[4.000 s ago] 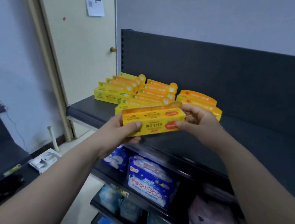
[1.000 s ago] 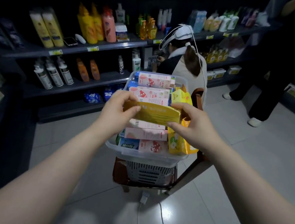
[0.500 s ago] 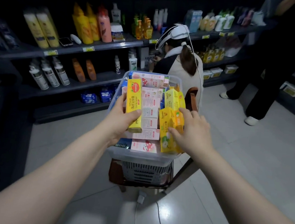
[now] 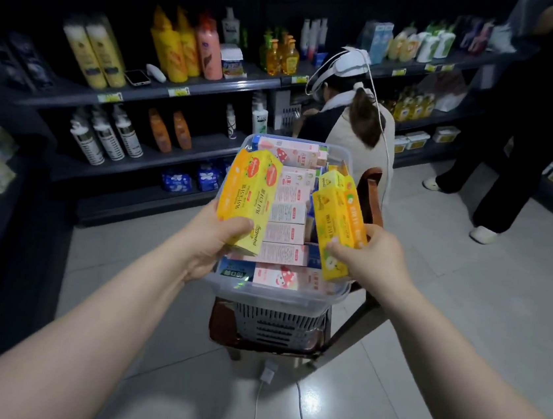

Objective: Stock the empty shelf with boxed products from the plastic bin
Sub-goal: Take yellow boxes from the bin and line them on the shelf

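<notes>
A clear plastic bin sits on a chair in front of me, packed with pink and white boxes. My left hand grips a yellow box by its near end, held over the bin's left side. My right hand grips another yellow box over the bin's right side; more yellow boxes stand behind it in the bin. The shelf for stocking is out of view.
A chair holds the bin, with a grey basket under it. A person in a headset crouches just beyond the bin. Another person's legs stand at right. Dark shelves of bottles line the back. A white cable lies on the floor.
I turned from the shelf to the bin. In the last second my left hand turned its yellow box lengthwise, and my right hand took hold of a second yellow box and lifted it from the bin.
</notes>
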